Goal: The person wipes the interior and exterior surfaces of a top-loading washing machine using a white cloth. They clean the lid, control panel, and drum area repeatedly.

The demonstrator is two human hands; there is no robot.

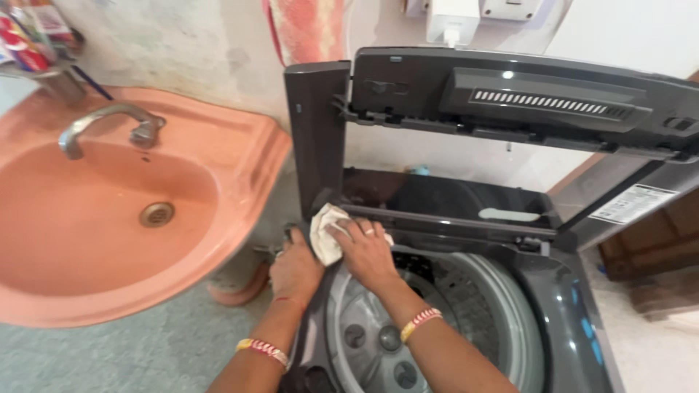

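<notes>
Pink basin (240, 182) w/ metal tap (109, 120) at far left, dry, not in use. Left hand (295, 269) closed over front-left corner of dark top-load washing machine (575, 306), bracing; grip itself hidden. White cloth (324, 233) bunched at hinge end of raised lid (510, 102), pressed onto top rim. Right hand (368, 251) flat, fingers spread on cloth, not clenched. Drum (408, 335) open below. Step judged: wiping rim near hinge. Next move likely calls for sliding cloth rightward along rim under steady pressure, clear of hinge gap.

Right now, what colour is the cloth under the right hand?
White, or off-white: the cloth under the right hand; head view.
</notes>
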